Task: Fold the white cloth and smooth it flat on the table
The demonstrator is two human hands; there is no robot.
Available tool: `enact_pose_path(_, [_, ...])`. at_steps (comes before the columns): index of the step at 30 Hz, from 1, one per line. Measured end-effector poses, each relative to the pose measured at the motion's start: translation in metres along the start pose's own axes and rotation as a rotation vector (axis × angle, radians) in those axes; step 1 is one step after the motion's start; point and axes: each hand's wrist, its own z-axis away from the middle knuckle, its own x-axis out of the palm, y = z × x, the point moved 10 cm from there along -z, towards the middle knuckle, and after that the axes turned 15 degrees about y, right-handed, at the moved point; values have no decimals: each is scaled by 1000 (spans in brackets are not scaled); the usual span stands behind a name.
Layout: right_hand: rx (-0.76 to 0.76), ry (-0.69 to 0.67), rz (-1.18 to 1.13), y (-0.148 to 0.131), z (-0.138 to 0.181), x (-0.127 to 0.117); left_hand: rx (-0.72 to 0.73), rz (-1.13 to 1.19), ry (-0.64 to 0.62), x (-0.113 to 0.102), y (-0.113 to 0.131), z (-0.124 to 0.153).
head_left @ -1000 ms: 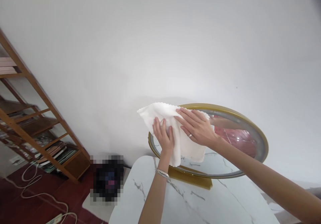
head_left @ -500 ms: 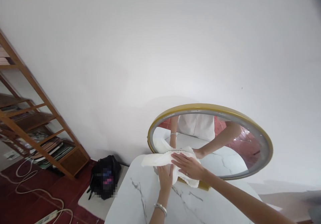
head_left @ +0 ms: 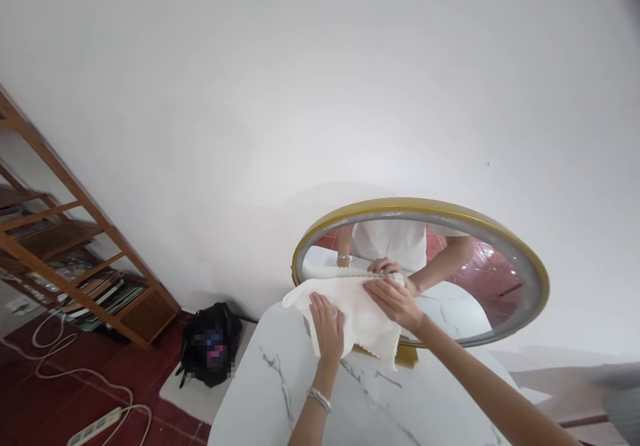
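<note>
A round mirror [head_left: 440, 303] with a gold rim stands tilted on a white marbled table [head_left: 280, 393]. In front of its lower left part is a white paper towel [head_left: 363, 309] with ragged edges, spread wide. My left hand [head_left: 329, 333], a silver bangle on its wrist, rests on the towel's near face with fingers stretched and thumb apart. With bent fingers, my right hand [head_left: 397, 303] grips the towel's upper right edge close to the glass. Both arms and a white top reflect in the mirror. The towel hides part of the mirror's gold base [head_left: 409, 358].
A white wall [head_left: 250, 133] rises behind the table. At left stands a wooden shelf [head_left: 95, 219] with books and papers. A black bag [head_left: 213, 346] sits beside the table on a pale surface. A power strip [head_left: 95, 426] with its cable lies on the red floor.
The paper towel, bunched before, now hangs opened out, its front part lower. My right hand has shifted up and right to its upper edge. My left hand's fingers have come over its front.
</note>
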Motion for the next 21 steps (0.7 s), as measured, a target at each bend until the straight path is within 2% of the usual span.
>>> enact_pose_path(4, [-50, 122, 138, 47, -53, -43, 130, 33, 66, -8, 55, -42])
enact_pose_path(7, [-44, 127, 267, 82, -90, -65, 225, 76, 124, -18, 108, -83])
enact_pose_path(10, [144, 28, 254, 109, -112, -65, 289, 127, 201, -33, 154, -117])
enact_pose_path(13, [280, -24, 143, 101, -115, -50, 326, 180, 209, -37, 177, -128])
enact_pose_path(15, [290, -23, 159, 82, -106, -37, 328, 182, 213, -36, 173, -124])
enact_pose_path(17, [271, -89, 215, 60, -86, -17, 313, 165, 226, -31, 155, -111])
enact_pose_path(21, [182, -273, 143, 9, -28, 27, 240, 124, 154, -4, 86, -60])
